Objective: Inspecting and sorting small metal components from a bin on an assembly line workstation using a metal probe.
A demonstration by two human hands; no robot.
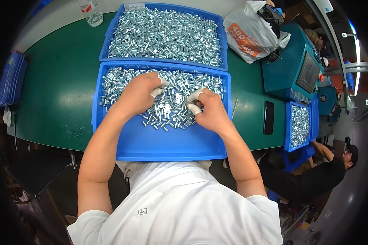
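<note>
My left hand (141,93) is over the lower blue tray (167,145), its fingers curled among small shiny metal cylindrical parts (155,119), some with flat round heads. My right hand (210,109) faces it from the other side, thumb and forefinger bent toward each other over the same pile. White finger covers (195,96) wrap the thumb and forefinger of both hands. Whatever lies between the fingertips is too small to make out. Between the hands, several parts show their round heads upward. The pile fills the tray's far part; its near floor is bare blue.
Beyond stands a fuller blue tray (103,49) of the same parts. A plastic bag (247,30), a teal machine (284,65) and a phone (268,117) are at right. Stacked blue trays (12,79) and a bottle (93,16) are leftward. A person (321,173) sits by another parts tray (299,126).
</note>
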